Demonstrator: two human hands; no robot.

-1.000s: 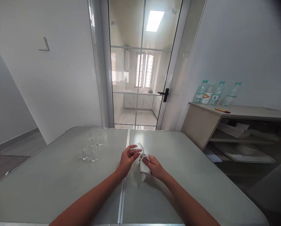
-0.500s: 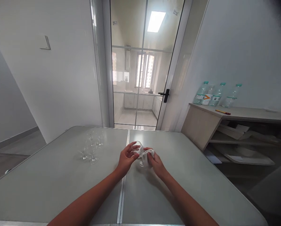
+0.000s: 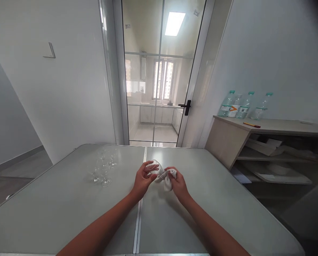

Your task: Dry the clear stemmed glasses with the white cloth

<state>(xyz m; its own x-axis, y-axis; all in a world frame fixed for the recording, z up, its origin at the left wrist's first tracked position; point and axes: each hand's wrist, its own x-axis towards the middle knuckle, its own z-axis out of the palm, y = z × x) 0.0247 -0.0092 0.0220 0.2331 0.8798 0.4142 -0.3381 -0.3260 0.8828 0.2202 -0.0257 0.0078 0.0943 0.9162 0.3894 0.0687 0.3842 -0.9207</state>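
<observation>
My left hand (image 3: 145, 176) curls around the bowl of a clear stemmed glass (image 3: 157, 166), which is tilted above the table's middle. My right hand (image 3: 177, 180) grips a bunched white cloth (image 3: 168, 182) at the glass's stem end, and a loose part of the cloth hangs below the fingers. The foot of the glass is hidden by the cloth and the right fingers. To the left, several more clear stemmed glasses (image 3: 105, 180) stand grouped on the table, nearer to my left hand than to my right.
The grey-green table (image 3: 79, 213) has a metal seam down its middle. On the right stands a wooden shelf unit (image 3: 228, 137) with several plastic bottles (image 3: 245, 105) and an orange pen (image 3: 251, 125) on top. A glass door (image 3: 159, 81) with a black handle is beyond the table.
The glass has tipped further, its stem swinging toward my right hand. My right hand has moved slightly right with the cloth, which now covers the foot that showed before.
</observation>
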